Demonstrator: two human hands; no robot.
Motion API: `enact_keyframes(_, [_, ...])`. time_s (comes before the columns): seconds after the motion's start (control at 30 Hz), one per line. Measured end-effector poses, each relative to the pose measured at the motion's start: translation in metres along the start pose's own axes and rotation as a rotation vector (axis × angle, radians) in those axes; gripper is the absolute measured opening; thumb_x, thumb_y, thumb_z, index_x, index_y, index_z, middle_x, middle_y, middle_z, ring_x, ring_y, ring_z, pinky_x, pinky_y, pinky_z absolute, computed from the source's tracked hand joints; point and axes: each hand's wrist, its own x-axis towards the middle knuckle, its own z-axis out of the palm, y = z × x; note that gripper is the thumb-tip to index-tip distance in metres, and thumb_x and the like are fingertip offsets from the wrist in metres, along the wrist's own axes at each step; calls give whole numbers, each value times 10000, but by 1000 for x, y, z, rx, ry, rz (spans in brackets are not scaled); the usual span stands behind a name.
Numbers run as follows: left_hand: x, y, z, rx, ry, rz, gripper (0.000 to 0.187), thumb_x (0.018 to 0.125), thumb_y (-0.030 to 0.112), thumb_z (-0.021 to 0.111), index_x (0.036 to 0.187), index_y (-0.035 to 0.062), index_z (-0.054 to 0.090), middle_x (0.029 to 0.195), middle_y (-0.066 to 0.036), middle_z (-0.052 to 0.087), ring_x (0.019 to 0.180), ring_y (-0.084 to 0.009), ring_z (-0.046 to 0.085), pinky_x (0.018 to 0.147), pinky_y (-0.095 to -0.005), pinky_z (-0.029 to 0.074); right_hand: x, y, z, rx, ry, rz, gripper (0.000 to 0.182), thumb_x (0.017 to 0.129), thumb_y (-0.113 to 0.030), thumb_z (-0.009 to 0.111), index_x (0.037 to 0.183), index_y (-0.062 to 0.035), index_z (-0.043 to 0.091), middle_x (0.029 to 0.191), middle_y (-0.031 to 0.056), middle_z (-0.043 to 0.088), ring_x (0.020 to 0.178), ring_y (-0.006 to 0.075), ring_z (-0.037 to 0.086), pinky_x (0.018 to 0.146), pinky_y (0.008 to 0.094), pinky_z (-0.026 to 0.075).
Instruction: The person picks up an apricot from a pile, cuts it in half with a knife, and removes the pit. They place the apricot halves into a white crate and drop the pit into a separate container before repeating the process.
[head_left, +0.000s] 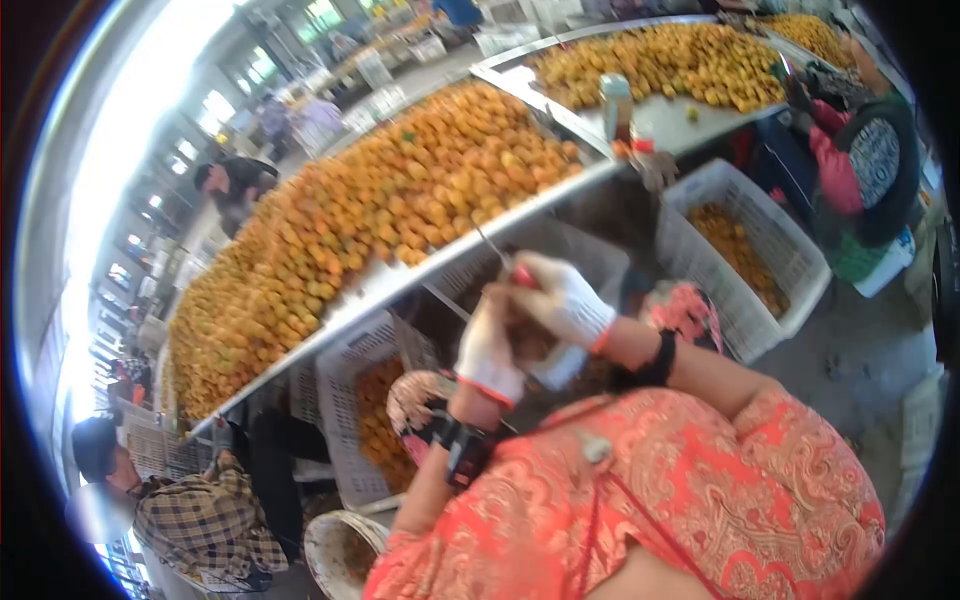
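My right hand (565, 302), in a white glove with an orange cuff, is closed around the red handle (523, 275) of a small tool with a thin metal blade (492, 243), which looks like a knife. Its tip points up and left, toward the metal edge of the sorting table. Close against it, my left hand (488, 350), gloved the same way, has its fingers curled in. What those fingers hold, if anything, is hidden. Both hands are in front of my chest, over crates below the table. A large heap of orange fruit (400, 190) lies on the table just beyond.
White plastic crates with orange fruit stand at left (345, 440) and right (690, 190). A white bucket (318, 545) is at lower left. A jar (616, 105) stands on the metal table rim (395, 287). People sit at left (200, 510) and right (875, 160).
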Motion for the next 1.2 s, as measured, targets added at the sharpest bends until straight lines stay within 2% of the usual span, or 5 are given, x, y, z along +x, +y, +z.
enact_keyframes(0.17, [-5,7,-7,-96,-132,-40,551,993,593,386,845,74,493,701,-31,454,556,-154,412,446,-260,297,2,-29,-20,296,164,-66,283,905,-241,698,765,-10,614,617,58,562,650,67,539,563,302,471])
enact_keyframes(0.27, [-13,12,-7,-24,-152,75,646,976,580,416,1309,31,490,755,-38,434,637,-154,373,516,-270,285,9,-20,-41,-426,267,-289,369,891,-464,665,772,-115,672,609,90,622,582,307,620,544,365,491])
enact_keyframes(0.37, [-12,17,-13,3,-201,150,674,915,569,552,1325,38,500,769,-34,445,645,-153,367,553,-275,299,5,-27,-44,-98,236,-67,421,901,-479,669,804,-70,693,573,54,622,521,170,622,514,319,480])
enact_keyframes(0.6, [-3,12,-18,-7,-273,94,580,969,562,426,1257,75,552,729,-37,485,591,-148,396,544,-294,313,1,-58,-42,486,154,77,382,902,-354,720,804,11,666,581,54,629,471,88,562,441,233,451])
enact_keyframes(1.2, [-4,3,-14,-54,-93,120,256,996,380,541,1024,131,594,648,27,443,453,-75,310,413,-224,219,-5,-66,-29,443,72,295,297,938,-263,654,752,-31,664,617,27,620,501,87,577,463,245,462])
